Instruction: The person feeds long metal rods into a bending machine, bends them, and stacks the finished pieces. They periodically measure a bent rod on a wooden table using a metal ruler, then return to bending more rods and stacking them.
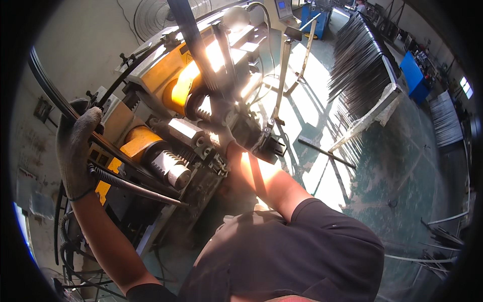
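My left hand [78, 146], in a grey work glove, is closed around a long dark metal bar [50, 93] with lengthwise ridges. The bar curves in from the upper left and slopes down across the machine's front. My right hand [220, 131], also gloved, reaches to the machine where a second long dark bar [193, 40] comes down from the top. Glare and shadow hide its fingers. Between my hands the machine [113, 118] has two yellow cylinders [141, 143], each with a toothed metal shaft [171, 168]. A spring-wrapped rod [136, 186] juts out below the left-hand bar.
A rack [392, 90] at the right bears many thin dark rods [354, 65]. An upright metal stand [283, 75] rises beside the machine, and a loose bar [327, 152] lies on the sunlit floor. A large fan [158, 20] stands behind; cables [68, 241] hang at lower left.
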The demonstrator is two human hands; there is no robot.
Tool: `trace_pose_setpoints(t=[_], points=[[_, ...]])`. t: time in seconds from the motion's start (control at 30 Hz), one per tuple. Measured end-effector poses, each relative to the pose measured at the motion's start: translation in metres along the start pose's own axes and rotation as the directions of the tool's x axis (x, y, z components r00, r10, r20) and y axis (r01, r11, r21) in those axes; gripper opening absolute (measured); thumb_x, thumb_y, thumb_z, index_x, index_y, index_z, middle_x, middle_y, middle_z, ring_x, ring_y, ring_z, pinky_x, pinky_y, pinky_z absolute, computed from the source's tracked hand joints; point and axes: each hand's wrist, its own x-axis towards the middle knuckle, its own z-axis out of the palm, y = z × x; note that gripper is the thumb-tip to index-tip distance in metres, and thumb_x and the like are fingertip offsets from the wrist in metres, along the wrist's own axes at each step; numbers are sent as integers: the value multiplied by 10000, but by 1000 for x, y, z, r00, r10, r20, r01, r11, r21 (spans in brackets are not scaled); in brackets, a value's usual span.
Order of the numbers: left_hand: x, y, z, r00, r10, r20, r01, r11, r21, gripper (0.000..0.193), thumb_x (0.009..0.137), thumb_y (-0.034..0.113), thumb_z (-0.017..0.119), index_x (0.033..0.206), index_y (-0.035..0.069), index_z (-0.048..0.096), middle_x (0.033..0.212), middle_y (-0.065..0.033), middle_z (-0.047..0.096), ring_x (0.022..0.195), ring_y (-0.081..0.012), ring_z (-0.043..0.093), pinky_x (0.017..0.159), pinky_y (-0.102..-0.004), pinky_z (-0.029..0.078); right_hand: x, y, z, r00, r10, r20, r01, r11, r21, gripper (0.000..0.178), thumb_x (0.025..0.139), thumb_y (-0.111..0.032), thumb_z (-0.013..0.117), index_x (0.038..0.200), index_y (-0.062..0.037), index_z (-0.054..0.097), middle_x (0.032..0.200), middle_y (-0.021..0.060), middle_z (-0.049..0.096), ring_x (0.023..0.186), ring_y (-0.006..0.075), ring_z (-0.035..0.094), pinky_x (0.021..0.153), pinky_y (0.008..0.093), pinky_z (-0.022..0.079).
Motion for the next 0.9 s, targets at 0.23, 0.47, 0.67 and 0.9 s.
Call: trace_pose_setpoints(t=[0.23,0.47,0.67,0.9], points=[[1,3,0,1000,1,24,-1,1000,11,550,863,332,835,1275,0,683,1034,-79,721,965,-179,688,903,-326,538,8,9,-1,999,16,-52,-12,997,81,543,873,-101,751,1407,-41,671,1068,30,687,893,148,658,747,312,530],[-1,10,2,999,-26,26,26,999,-25,584,847,343,842,1284,-9,678,1021,-88,725,957,-189,690,894,-336,541,5,9,0,995,1,-99,2,999,33,456,852,-113,785,1292,-28,703,1023,29,683,869,160,662,736,321,532],[-1,24,6,998,-60,-10,60,998,-16,592,860,352,837,1305,-4,680,1041,-116,739,974,-218,698,931,-363,537,10,14,-8,995,76,-71,-65,988,137,337,834,-117,814,1148,-53,711,941,17,645,797,162,640,676,315,508],[9,52,11,988,24,-154,-14,998,67,554,920,420,784,1312,35,715,1146,-142,757,1071,-266,714,1035,-406,516,29,27,-31,984,178,-29,-167,958,232,354,848,-98,804,1181,-44,696,978,33,663,822,181,663,691,339,545]])
